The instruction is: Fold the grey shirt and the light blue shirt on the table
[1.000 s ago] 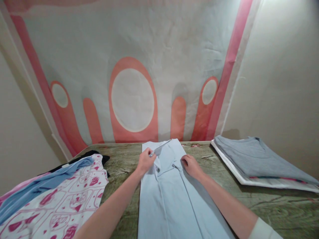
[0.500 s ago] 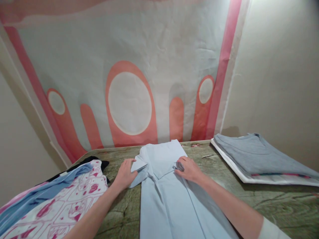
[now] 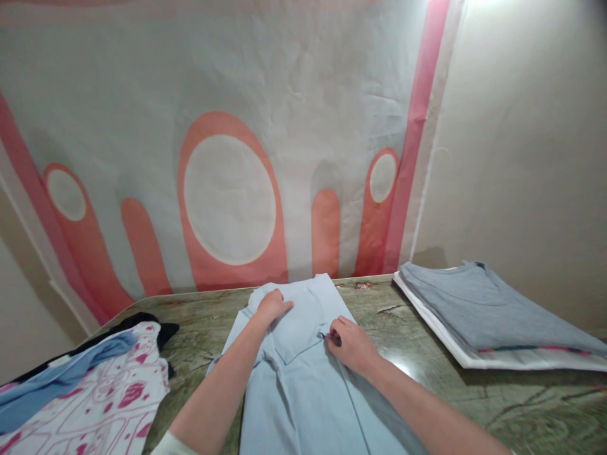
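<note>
A light blue shirt (image 3: 303, 385) lies folded lengthwise on the table in front of me, its far end close to the wall. My left hand (image 3: 275, 308) rests on the upper left part of the shirt, thumb apart from the other fingers, which are partly hidden. Part of the shirt slants out to the left under my left forearm. At the right edge of the folded upper section, my right hand (image 3: 351, 344) is closed in a pinch on a small crumpled bit of the shirt's cloth.
On the right lies a stack with a folded grey T-shirt (image 3: 455, 303) above white cloth (image 3: 502, 360). A loose heap on the left holds a white and pink printed garment (image 3: 123, 398), a blue one (image 3: 71, 379) and black cloth (image 3: 168, 335). Behind the wooden table (image 3: 199, 322) stands a decorated wall (image 3: 303, 126).
My left hand has moved right and away from me, from the folded piece at the shirt's left edge onto its upper part. My right hand stays at the right edge. The view has turned slightly.
</note>
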Tool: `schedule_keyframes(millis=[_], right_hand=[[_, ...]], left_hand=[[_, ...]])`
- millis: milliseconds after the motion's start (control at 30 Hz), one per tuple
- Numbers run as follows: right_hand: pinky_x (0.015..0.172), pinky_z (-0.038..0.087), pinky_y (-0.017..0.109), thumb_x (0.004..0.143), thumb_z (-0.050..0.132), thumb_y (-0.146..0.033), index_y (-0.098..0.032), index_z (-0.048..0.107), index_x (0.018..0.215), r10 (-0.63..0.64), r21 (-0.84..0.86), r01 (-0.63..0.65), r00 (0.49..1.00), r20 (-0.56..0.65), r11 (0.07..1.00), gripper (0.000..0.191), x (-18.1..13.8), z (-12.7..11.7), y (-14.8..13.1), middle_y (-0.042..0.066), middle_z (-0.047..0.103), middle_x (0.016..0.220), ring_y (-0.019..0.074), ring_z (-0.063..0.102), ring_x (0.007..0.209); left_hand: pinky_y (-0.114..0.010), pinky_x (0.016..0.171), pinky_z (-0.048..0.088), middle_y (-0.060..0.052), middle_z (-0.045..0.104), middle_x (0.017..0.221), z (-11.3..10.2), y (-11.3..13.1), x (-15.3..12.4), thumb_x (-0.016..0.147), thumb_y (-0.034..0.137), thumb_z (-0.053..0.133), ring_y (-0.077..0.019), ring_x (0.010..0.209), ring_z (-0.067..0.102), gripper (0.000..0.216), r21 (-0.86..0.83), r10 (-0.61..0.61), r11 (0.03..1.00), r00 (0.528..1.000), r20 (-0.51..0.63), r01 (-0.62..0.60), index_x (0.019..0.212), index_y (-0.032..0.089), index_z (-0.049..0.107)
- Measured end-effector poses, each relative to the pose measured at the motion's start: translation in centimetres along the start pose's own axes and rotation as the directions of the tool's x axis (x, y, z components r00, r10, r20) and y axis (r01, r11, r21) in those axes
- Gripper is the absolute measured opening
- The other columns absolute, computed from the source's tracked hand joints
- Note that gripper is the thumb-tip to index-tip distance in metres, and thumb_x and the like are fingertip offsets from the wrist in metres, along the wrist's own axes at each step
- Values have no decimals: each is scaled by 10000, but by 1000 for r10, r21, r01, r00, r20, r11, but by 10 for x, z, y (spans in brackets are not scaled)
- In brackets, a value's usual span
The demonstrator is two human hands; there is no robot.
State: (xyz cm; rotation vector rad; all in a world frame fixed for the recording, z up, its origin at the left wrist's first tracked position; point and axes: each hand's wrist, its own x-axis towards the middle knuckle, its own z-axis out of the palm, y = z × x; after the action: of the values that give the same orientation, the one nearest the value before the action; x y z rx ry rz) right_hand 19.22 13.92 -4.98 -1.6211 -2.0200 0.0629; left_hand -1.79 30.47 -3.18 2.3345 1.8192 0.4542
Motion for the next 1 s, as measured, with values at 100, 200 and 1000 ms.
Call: schedule_keyframes(millis=[100,200,1000], right_hand=[[625,354,236,764,510,-177,-199,535,725,9,17,-9,1000,-7,1000,51,1,1,0,10,567,765,136,516,690],[623,356,233,763,510,-169,-200,540,722,21,46,-20,1000,-20,999,59,2,2,1,7,573,762,131,520,686],[620,348,223,825,495,-241,-195,536,711,-10,135,14,1000,-26,991,130,1,4,5,-4,571,742,118,511,667]], left_hand=[[-256,630,402,-66,651,785,5,-3,0,673,441,605,-201,728,599,282,-28,11,1000,999,34,-10,730,165,597],[-235,615,386,-27,638,764,8,1,-2,677,418,597,-171,712,580,244,-67,35,997,999,42,-32,708,176,591],[-248,745,423,-72,629,936,7,-2,-5,691,244,603,-192,882,594,370,-176,95,980,995,12,-91,1042,157,524]])
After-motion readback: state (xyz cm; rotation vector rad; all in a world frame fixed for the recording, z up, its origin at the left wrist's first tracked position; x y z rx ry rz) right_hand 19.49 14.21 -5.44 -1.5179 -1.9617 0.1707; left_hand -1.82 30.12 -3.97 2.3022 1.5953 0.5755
